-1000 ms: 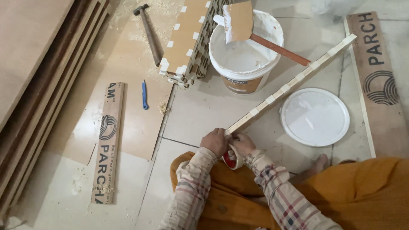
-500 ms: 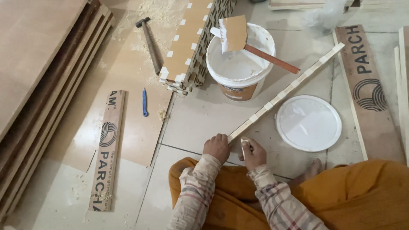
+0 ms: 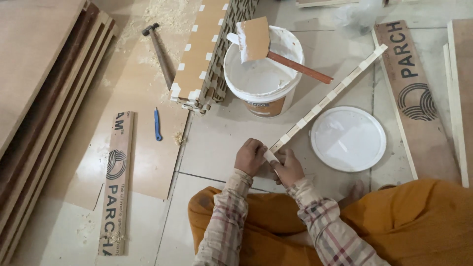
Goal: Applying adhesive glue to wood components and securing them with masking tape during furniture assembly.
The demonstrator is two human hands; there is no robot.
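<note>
Left hand (image 3: 250, 156) and right hand (image 3: 288, 167) both gripping notched pale wooden strip (image 3: 327, 98), round white plastic lid (image 3: 348, 138) beside

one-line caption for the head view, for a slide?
Seated on the floor, left hand and right hand grip the near end of a notched wooden strip beside a white bucket.

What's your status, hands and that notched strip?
Left hand and right hand both gripping near end of notched wooden strip. Strip runs diagonally across floor between white bucket and round lid. Nothing blocking.
</note>
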